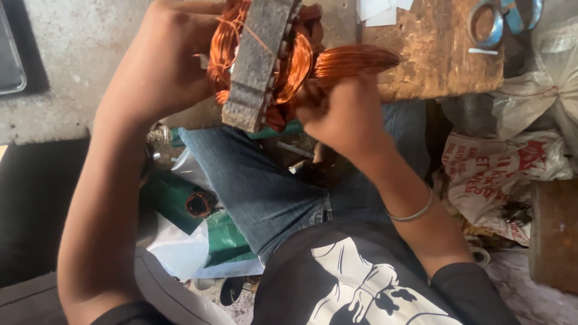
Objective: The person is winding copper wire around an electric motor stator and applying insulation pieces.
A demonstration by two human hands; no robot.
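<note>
The left hand [159, 66] clasps the grey laminated metal stator core [260, 60]; the right hand [343, 117] pinches a bundle of orange copper winding wire [352, 60] on its right.

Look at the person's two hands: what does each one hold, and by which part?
The left hand grips the grey motor stator by its outer side, over the copper windings. The right hand clasps a bundle of copper coil near its base, beside the stator.

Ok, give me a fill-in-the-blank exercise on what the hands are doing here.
1. The left hand steadies a grey metal stator core wound with ____ wire.
2. The right hand grips a bundle of wire of the ____ colour.
3. A thin metal ____ circles the right wrist.

Missing: copper; same; bangle
</note>
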